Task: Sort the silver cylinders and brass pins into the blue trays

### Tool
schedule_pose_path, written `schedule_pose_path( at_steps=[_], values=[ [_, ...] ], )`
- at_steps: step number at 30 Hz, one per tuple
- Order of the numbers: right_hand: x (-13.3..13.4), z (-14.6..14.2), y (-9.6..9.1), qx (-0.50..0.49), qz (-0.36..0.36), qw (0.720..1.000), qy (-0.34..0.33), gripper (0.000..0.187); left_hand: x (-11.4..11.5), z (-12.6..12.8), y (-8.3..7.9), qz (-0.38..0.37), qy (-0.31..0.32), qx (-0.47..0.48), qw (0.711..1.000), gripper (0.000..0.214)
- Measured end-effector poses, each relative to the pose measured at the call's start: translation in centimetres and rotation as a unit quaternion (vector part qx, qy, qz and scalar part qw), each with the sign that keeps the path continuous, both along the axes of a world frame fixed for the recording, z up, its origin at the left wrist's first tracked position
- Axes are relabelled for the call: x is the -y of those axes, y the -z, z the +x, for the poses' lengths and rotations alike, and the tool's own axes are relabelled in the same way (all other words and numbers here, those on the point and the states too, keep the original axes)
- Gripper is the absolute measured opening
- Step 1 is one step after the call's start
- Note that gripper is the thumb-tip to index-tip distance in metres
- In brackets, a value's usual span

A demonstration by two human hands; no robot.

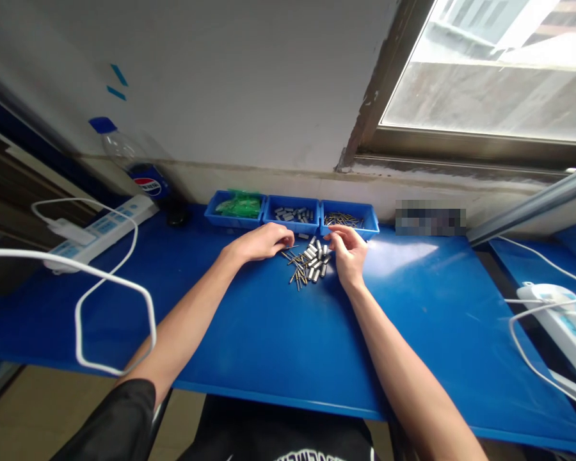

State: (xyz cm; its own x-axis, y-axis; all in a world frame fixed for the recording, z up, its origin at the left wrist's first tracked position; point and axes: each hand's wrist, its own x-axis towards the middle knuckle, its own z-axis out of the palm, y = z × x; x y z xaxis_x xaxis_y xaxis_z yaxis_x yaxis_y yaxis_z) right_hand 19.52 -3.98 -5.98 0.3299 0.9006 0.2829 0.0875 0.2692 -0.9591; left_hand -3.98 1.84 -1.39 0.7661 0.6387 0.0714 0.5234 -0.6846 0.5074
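Note:
My left hand (267,242) is closed in a pinch at the left side of a small heap on the blue table. A thin metal rod (292,247) sticks out at its fingertips. Thin rods with gold-coloured ends (297,267), like small drill bits, lie crossed over one another. Beside them on the right are several short silver cylinders (313,255). My right hand (350,253) is at the right edge of the heap, thumb and fingers pinched together; what they hold is too small to make out.
Behind the heap stand three blue bins: one with a green plastic bag (240,205), one with grey cylinders (292,214), one with thin rods (344,219). A cola bottle (146,179), power strips (110,227) and white cables (146,294) lie toward the sides.

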Motion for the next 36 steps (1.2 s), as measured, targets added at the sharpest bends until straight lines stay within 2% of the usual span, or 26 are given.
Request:
schedule_pose_path(
  at_steps=[7,11,13,16,20,24,27,32,36],
  values=[
    [0.3,0.1,-0.2,0.031,0.003,1.0,-0.003,0.023,0.9,1.0,0.1,0.039,-0.07,-0.041,0.996,0.01],
    [0.3,-0.1,-0.2,0.039,0.001,0.999,-0.005,0.023,1.3,1.7,0.5,0.048,-0.078,-0.031,0.995,0.022],
    [0.4,-0.2,-0.2,0.042,-0.003,0.999,-0.018,0.022,1.4,1.9,0.4,0.052,-0.068,0.0,0.996,0.024],
    [0.5,-0.4,-0.5,0.054,-0.008,0.996,-0.064,0.025,1.4,2.2,0.2,0.046,-0.052,0.094,0.993,0.019],
    [0.6,-0.7,-0.8,0.036,-0.017,0.992,-0.124,0.033,1.6,2.7,-0.2,0.023,-0.053,0.23,0.971,0.014],
    [0.6,-1.0,-1.0,-0.003,-0.046,0.988,-0.149,0.036,1.7,3.1,-0.1,-0.001,-0.053,0.277,0.959,0.015],
    [0.4,-0.9,-0.8,-0.009,-0.043,0.99,-0.137,0.038,1.6,2.9,0.5,0.005,-0.076,0.259,0.963,0.015],
    [-0.5,-0.1,-1.0,-0.036,0.012,0.997,-0.072,0.044,1.9,1.5,1.8,0.02,-0.115,0.171,0.978,0.019],
    [-1.0,0.1,-1.6,-0.003,0.012,0.997,-0.072,0.054,2.3,0.3,2.3,-0.042,-0.095,0.121,0.987,0.021]
  ],
)
